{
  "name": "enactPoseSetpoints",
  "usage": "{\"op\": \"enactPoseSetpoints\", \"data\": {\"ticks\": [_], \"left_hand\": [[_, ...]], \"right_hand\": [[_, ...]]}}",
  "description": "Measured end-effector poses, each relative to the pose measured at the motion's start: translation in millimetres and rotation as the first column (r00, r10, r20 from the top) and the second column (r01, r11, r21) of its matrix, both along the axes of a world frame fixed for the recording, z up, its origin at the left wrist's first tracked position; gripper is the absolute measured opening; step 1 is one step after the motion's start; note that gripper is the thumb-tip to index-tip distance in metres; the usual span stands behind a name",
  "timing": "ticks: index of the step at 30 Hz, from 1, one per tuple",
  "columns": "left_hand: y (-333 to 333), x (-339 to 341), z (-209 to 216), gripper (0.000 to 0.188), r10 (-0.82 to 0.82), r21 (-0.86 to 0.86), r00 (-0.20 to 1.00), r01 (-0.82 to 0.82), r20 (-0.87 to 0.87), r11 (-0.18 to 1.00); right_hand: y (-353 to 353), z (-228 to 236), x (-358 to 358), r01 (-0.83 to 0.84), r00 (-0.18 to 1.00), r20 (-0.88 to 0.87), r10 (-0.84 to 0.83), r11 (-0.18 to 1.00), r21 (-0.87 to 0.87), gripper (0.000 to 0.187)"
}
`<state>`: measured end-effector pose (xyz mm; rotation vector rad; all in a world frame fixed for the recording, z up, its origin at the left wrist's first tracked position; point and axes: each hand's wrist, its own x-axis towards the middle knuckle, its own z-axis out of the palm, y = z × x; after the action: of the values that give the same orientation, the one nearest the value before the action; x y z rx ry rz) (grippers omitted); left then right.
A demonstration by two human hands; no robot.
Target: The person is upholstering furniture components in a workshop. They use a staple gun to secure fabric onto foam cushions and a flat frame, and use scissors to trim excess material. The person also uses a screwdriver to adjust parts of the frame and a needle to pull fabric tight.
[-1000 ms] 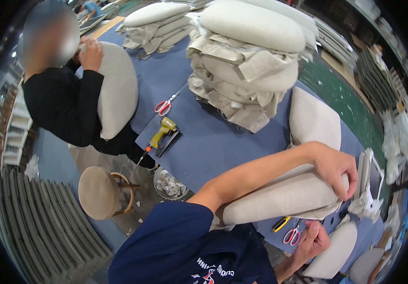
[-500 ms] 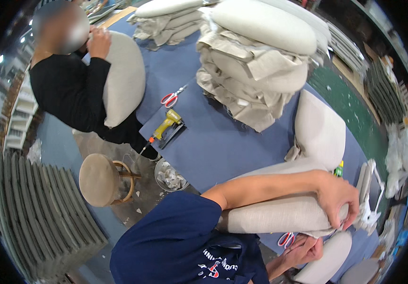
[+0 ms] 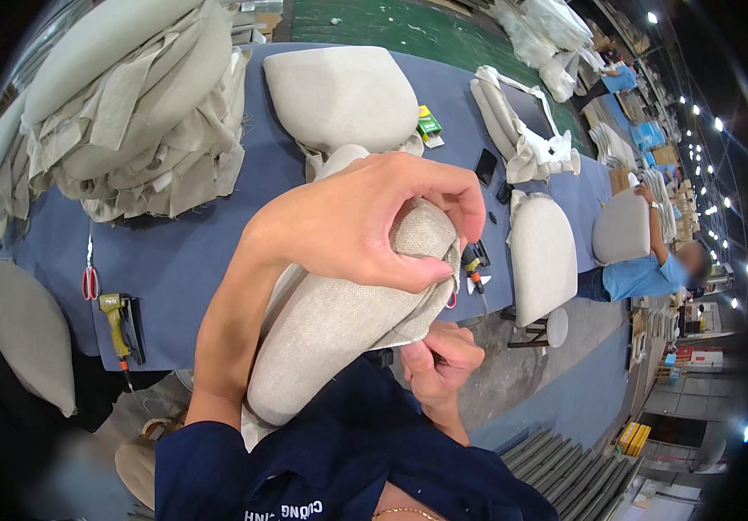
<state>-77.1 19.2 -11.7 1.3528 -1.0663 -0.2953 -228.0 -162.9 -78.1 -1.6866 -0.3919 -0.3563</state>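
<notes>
A beige fabric-covered seat cushion [image 3: 322, 334] stands tilted against my body, one end raised toward my hands. My left hand [image 3: 348, 221] arches over that end, thumb on the near face and fingers curled round the far side, gripping it. Loose fabric [image 3: 430, 317] folds down along the cushion's right edge. Just below it, my right hand [image 3: 448, 360] is closed, with thumb and forefinger pinching the fabric's lower edge. The cushion's underside is hidden.
Beige cushions and cloth are stacked [image 3: 139, 113] at the left, near red-handled scissors [image 3: 90, 282] and a yellow staple gun [image 3: 116, 321]. Other cushions [image 3: 339, 95] [image 3: 543, 256], a green box [image 3: 428, 124] and a phone [image 3: 486, 165] lie ahead and right. Co-workers [image 3: 652, 273] stand at both sides.
My view has turned to the right, so the stack and staple gun appear farther left and a co-worker at the right shows. Both hands stay at the same end of the cushion.
</notes>
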Motion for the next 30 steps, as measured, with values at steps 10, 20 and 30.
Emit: {"op": "enactPoseSetpoints", "data": {"ticks": [10, 20, 30], "left_hand": [[-13, -14, -1, 0.029, 0.051, 0.030, 0.999, -0.051, -0.008, 0.998], [9, -2, -6, 0.026, -0.011, -0.073, 1.000, 0.012, 0.016, 0.997], [3, -12, 2, 0.026, 0.056, -0.032, 0.988, -0.061, -0.141, 0.998]], "right_hand": [[20, 18, -10, 0.154, 0.978, -0.171, -0.120, 0.968, 0.197, 0.041], [13, 21, -8, -0.049, 0.994, -0.100, 0.050, 0.999, 0.006, 0.011], [42, 13, -3, 0.167, 0.984, 0.049, -0.171, 0.983, 0.082, 0.029]]}}
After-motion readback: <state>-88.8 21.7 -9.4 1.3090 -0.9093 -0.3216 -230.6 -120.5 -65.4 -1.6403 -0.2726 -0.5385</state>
